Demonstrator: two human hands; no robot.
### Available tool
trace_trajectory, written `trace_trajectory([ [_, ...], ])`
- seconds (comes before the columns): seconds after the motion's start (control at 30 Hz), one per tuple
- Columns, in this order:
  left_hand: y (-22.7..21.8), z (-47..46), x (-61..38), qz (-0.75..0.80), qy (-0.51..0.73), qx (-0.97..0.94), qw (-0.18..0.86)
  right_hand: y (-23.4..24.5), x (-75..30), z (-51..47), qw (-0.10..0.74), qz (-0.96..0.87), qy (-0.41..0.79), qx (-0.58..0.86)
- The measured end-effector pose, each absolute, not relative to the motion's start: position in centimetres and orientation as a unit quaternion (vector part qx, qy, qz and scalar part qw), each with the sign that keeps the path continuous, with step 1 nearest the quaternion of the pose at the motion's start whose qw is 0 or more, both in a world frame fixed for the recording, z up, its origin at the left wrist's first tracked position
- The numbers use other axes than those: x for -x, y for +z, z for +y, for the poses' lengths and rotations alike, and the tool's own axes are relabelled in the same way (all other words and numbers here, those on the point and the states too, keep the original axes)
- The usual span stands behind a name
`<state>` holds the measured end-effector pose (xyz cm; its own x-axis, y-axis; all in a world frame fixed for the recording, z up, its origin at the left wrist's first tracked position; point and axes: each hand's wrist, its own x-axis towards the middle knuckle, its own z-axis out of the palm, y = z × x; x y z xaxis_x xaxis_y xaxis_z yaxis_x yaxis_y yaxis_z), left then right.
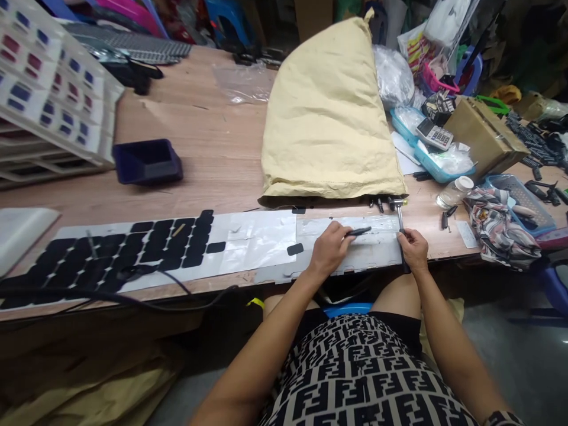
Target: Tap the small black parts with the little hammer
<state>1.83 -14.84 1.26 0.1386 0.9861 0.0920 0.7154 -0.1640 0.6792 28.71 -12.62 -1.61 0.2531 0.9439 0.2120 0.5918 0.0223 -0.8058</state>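
My left hand is closed on a slim black piece, its kind too small to make out, held over a pale grey sheet at the table's front edge. In my right hand is a small hammer; its metal head points away from me and its dark grip runs down past my fingers. Left of my hands lies a white sheet bearing rows of black rounded patches. One loose black patch rests close to my left wrist.
A large full yellow sack lies just beyond my hands, small black parts along its lower edge. To the right stand a jar, a bunched cloth and a blue basket. A dark bin and cables are leftward.
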Motion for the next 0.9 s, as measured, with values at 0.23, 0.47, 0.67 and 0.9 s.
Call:
trace_trajectory([
  [0.23, -0.5, -25.9, 1.3, 0.473, 0.151, -0.734, 0.463, -1.5, -28.4, -12.6, 0.425, -0.578, 0.207, 0.665],
  [0.47, -5.8, -25.9, -1.2, 0.66, 0.018, -0.665, 0.35, -1.7, -28.6, -12.7, 0.43, -0.575, 0.213, 0.663],
  [0.67, -0.4, -23.8, -2.6, 0.514, 0.127, -0.689, 0.495, -1.8, -28.4, -12.9, 0.456, -0.55, 0.231, 0.661],
  [0.9, 1.2, -9.3, -6.3, 0.615, 0.27, -0.691, 0.268, -1.6, -28.2, -13.0, 0.464, -0.54, 0.224, 0.666],
])
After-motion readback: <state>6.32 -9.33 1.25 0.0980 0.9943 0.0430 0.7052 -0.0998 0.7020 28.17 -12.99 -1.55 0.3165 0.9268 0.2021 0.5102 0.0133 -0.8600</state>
